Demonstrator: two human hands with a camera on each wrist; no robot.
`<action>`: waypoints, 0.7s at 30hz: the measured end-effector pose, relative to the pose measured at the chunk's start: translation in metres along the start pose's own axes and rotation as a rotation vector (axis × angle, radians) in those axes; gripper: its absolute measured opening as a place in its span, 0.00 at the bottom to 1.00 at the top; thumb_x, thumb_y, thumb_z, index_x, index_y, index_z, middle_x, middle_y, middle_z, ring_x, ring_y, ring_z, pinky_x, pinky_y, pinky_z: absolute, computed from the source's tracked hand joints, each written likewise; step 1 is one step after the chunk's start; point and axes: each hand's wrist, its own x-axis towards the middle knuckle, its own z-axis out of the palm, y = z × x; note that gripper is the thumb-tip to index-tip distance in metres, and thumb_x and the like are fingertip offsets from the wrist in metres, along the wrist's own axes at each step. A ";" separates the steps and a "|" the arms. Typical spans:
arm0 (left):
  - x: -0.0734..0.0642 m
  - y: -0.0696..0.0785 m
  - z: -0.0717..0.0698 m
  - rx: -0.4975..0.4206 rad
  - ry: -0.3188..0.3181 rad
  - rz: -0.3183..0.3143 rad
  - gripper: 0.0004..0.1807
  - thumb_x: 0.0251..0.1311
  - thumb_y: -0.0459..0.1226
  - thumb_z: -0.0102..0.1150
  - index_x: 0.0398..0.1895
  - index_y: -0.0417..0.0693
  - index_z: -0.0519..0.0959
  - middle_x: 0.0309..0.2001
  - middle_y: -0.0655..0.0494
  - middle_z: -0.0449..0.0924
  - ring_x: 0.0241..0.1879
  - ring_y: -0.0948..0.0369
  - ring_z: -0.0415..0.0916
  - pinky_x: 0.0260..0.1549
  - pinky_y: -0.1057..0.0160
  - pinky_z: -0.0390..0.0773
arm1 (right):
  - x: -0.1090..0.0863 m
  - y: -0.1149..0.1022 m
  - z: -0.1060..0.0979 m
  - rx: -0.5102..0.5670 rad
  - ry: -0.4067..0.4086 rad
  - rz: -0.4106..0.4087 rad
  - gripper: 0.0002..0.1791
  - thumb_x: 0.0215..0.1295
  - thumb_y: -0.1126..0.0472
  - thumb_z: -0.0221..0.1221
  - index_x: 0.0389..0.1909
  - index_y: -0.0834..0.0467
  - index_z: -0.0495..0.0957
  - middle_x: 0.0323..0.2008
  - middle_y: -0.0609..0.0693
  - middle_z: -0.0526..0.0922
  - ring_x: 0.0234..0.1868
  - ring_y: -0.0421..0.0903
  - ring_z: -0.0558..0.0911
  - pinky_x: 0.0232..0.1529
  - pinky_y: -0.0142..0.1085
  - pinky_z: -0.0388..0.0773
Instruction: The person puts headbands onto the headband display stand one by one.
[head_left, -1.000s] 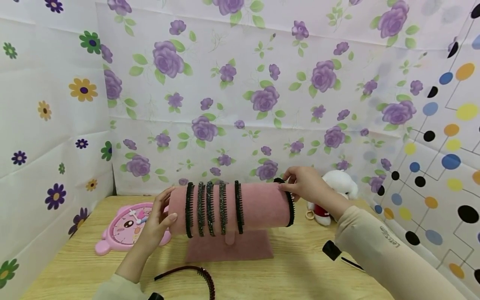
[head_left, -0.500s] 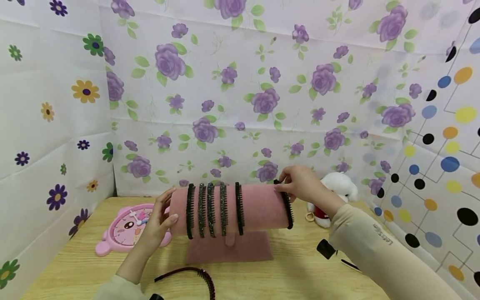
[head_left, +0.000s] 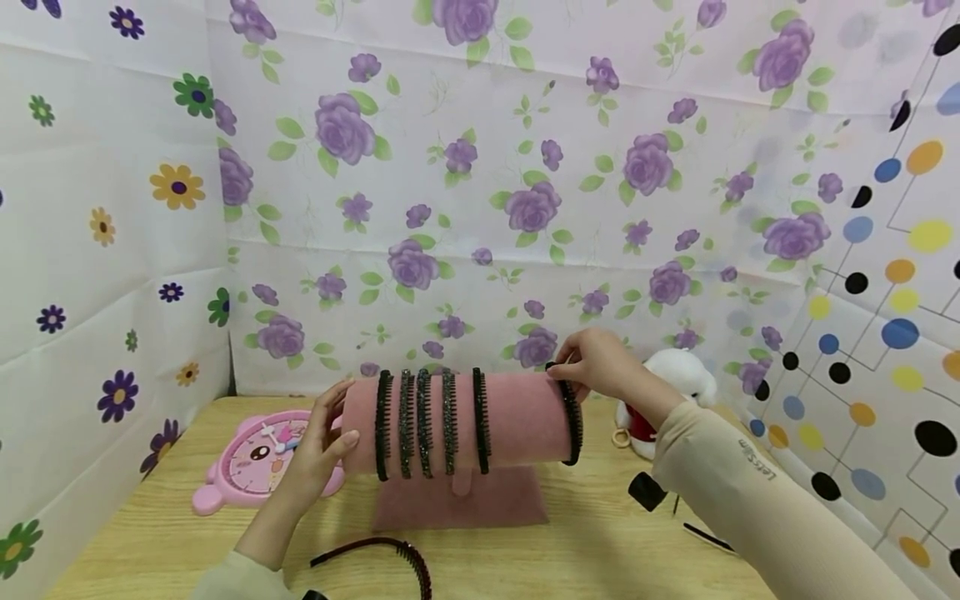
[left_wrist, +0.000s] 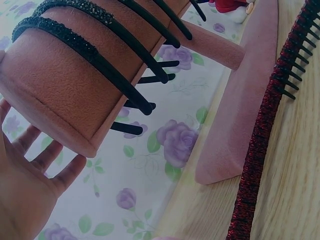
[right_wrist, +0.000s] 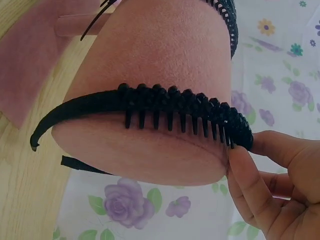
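Observation:
A padded pink headband stand (head_left: pixel 525 417) has a horizontal roll on a flat base. At its left end my left hand (head_left: pixel 311 458) holds the roll, thumb in front and fingers behind. My right hand (head_left: pixel 600 367) pinches the top of a black beaded headband (right_wrist: pixel 185 102) with comb teeth, between thumb and fingers. This headband goes around the roll's right end, its two ends pointing down in front and behind. Several dark headbands (head_left: pixel 450 425), some glittery, sit along the roll's left half. A dark red headband (left_wrist: pixel 255 165) with teeth lies on the table in front.
A pink clock (head_left: pixel 251 462) lies at the left, partly behind my left arm. At the right, behind my right wrist, is a white plush toy (head_left: pixel 678 375) in red. A thin black item (head_left: pixel 708 537) lies on the wooden table (head_left: pixel 600 550). Patterned cloth (head_left: pixel 480 208) stands behind.
My right hand has shifted the black beaded headband slightly left along the roll, and its lower end now stands more upright. The left hand keeps its hold. The head view has tilted up slightly.

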 end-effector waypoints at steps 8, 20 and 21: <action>0.000 0.002 0.002 -0.006 -0.004 -0.001 0.34 0.66 0.29 0.44 0.75 0.47 0.49 0.66 0.71 0.57 0.62 0.73 0.60 0.50 0.77 0.67 | -0.003 0.007 -0.001 0.055 -0.033 -0.043 0.15 0.65 0.55 0.61 0.43 0.63 0.80 0.28 0.54 0.83 0.21 0.42 0.81 0.28 0.35 0.80; -0.001 -0.001 0.000 -0.008 -0.008 -0.016 0.34 0.67 0.30 0.44 0.75 0.45 0.48 0.66 0.74 0.56 0.63 0.72 0.59 0.50 0.77 0.66 | -0.015 0.026 -0.004 0.093 -0.023 -0.232 0.29 0.59 0.50 0.66 0.57 0.61 0.73 0.51 0.58 0.79 0.49 0.51 0.79 0.45 0.42 0.79; -0.001 -0.001 0.000 -0.007 -0.009 -0.016 0.34 0.67 0.30 0.44 0.75 0.44 0.48 0.66 0.74 0.56 0.63 0.72 0.59 0.50 0.77 0.66 | -0.016 0.027 -0.004 0.100 -0.029 -0.247 0.30 0.59 0.50 0.66 0.58 0.61 0.73 0.54 0.58 0.78 0.52 0.53 0.79 0.47 0.43 0.79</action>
